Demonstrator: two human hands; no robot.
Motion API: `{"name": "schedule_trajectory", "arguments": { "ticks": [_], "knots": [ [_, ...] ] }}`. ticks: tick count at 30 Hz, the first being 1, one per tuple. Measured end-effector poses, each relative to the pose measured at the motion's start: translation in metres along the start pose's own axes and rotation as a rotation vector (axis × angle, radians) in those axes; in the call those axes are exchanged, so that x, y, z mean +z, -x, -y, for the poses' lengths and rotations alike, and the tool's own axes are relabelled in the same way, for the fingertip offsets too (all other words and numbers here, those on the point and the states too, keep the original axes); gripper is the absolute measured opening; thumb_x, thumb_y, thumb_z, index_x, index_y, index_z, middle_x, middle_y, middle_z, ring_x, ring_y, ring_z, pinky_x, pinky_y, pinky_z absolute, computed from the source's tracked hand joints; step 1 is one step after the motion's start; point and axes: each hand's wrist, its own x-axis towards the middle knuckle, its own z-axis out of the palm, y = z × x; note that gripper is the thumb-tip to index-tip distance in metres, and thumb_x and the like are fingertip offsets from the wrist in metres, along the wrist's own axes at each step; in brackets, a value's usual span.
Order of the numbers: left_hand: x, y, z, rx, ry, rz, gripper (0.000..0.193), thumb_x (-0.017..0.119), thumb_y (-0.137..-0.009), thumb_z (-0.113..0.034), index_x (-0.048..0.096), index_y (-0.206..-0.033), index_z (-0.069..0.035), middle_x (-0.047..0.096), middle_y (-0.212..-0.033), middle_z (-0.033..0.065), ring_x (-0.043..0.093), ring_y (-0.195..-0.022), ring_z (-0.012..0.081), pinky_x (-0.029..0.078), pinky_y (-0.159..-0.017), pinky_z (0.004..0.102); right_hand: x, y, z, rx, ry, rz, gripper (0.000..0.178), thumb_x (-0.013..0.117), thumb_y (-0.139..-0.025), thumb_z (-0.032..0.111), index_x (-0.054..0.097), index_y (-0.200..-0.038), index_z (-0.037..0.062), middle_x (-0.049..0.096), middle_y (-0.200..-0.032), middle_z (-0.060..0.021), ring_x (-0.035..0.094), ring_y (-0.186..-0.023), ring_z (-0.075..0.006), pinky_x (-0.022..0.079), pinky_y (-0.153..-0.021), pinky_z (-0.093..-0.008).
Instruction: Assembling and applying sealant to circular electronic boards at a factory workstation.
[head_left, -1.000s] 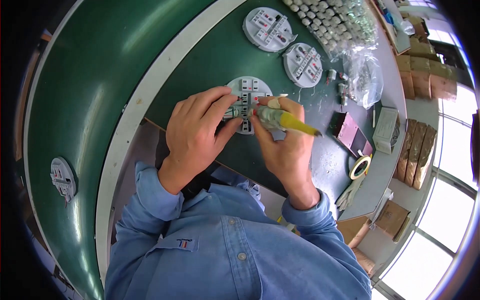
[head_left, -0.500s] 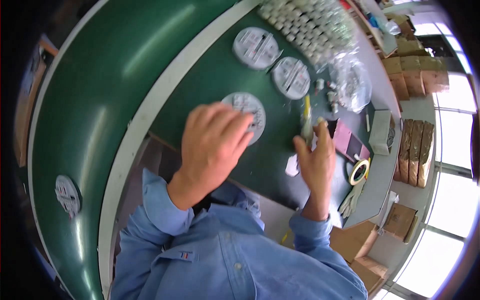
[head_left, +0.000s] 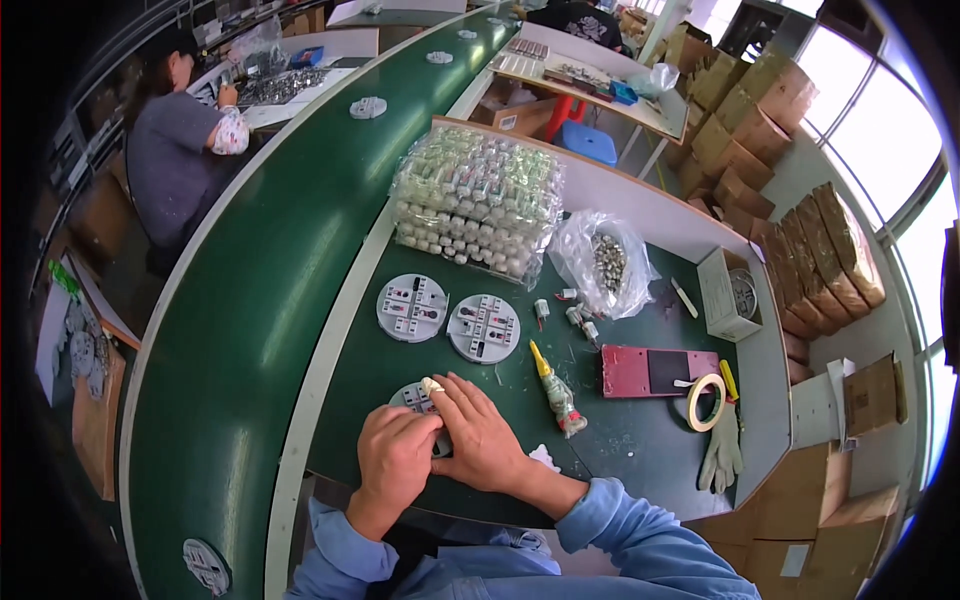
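Observation:
On the green bench a round grey disc with small parts [head_left: 408, 397] lies largely covered by my hands. My left hand [head_left: 394, 458] has its fingers curled in over the disc; what they pinch, if anything, is hidden. From the right, my right hand [head_left: 482, 432] reaches across the disc, fingers pressed together and bent over it, thumb near its lower edge. A pale cover wraps one right fingertip. A glue bottle with a yellow nozzle [head_left: 556, 392] lies to the right, apart from both hands. Farther off are two similar discs, a left one [head_left: 412, 307] and a right one [head_left: 484, 328].
Bagged white parts [head_left: 478, 200] are stacked at the back, beside an open plastic bag [head_left: 604, 262]. At right lie a red case [head_left: 625, 372], a tape roll [head_left: 706, 403] and a glove [head_left: 720, 455]. A green conveyor [head_left: 270, 300] runs left; a co-worker [head_left: 175, 140] sits beyond.
The view has tilted up. My right hand has left the glue bottle, now lying on the bench, and joined my left hand at the disc. My left fingers have curled in.

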Motion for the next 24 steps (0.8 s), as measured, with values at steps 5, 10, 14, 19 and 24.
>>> {"name": "schedule_trajectory", "arguments": {
  "ticks": [5, 10, 14, 19, 24],
  "knots": [
    [-0.010, 0.002, 0.011, 0.033, 0.087, 0.153, 0.020, 0.084, -0.079, -0.005, 0.076, -0.097, -0.004, 0.076, -0.096, 0.0106, 0.070, -0.101, 0.0326, 0.054, -0.095, 0.0442, -0.004, 0.002, 0.005, -0.006, -0.095, -0.008, 0.103, 0.093, -0.070, 0.027, 0.043, -0.155, -0.0024, 0.049, -0.155, -0.0283, 0.045, -0.148, -0.0472, 0.036, -0.124, -0.0540],
    [-0.035, 0.003, 0.002, 0.072, 0.110, 0.157, 0.053, 0.090, -0.079, -0.019, 0.072, -0.126, -0.004, 0.071, -0.126, 0.0159, 0.066, -0.121, 0.0366, 0.053, -0.103, 0.0466, -0.016, 0.005, -0.017, -0.018, -0.229, -0.118, 0.099, 0.094, -0.071, 0.029, 0.047, -0.152, -0.0051, 0.055, -0.147, -0.0307, 0.054, -0.140, -0.0452, 0.045, -0.116, -0.0505],
    [-0.056, 0.008, -0.001, -0.029, 0.190, 0.165, 0.059, 0.091, -0.080, -0.017, 0.069, -0.133, -0.004, 0.071, -0.125, 0.0159, 0.068, -0.120, 0.0386, 0.054, -0.102, 0.0464, -0.065, -0.004, -0.006, 0.325, -0.660, 0.195, 0.076, 0.074, -0.096, 0.049, 0.056, -0.144, -0.0079, 0.068, -0.130, -0.0237, 0.069, -0.116, -0.0300, 0.056, -0.096, -0.0387],
    [-0.036, 0.021, 0.003, -0.503, 0.782, 0.153, 0.044, 0.084, -0.094, -0.016, 0.067, -0.130, 0.002, 0.074, -0.112, 0.0107, 0.073, -0.101, 0.0214, 0.057, -0.089, 0.0338, -0.058, 0.000, -0.014, 0.614, -0.909, 0.377, 0.071, 0.038, -0.114, 0.061, 0.066, -0.125, -0.0029, 0.075, -0.089, -0.0103, 0.070, -0.072, -0.0142, 0.051, -0.060, -0.0252],
    [-0.023, 0.040, 0.014, -0.721, 1.096, 0.049, 0.035, 0.072, -0.106, -0.022, 0.066, -0.127, 0.005, 0.074, -0.107, 0.0076, 0.069, -0.095, 0.0096, 0.056, -0.082, 0.0281, -0.040, 0.007, -0.013, 0.620, -0.857, 0.215, 0.069, 0.036, -0.115, 0.060, 0.068, -0.103, -0.0002, 0.070, -0.074, -0.0062, 0.064, -0.062, -0.0110, 0.045, -0.054, -0.0236]
  ]
}}
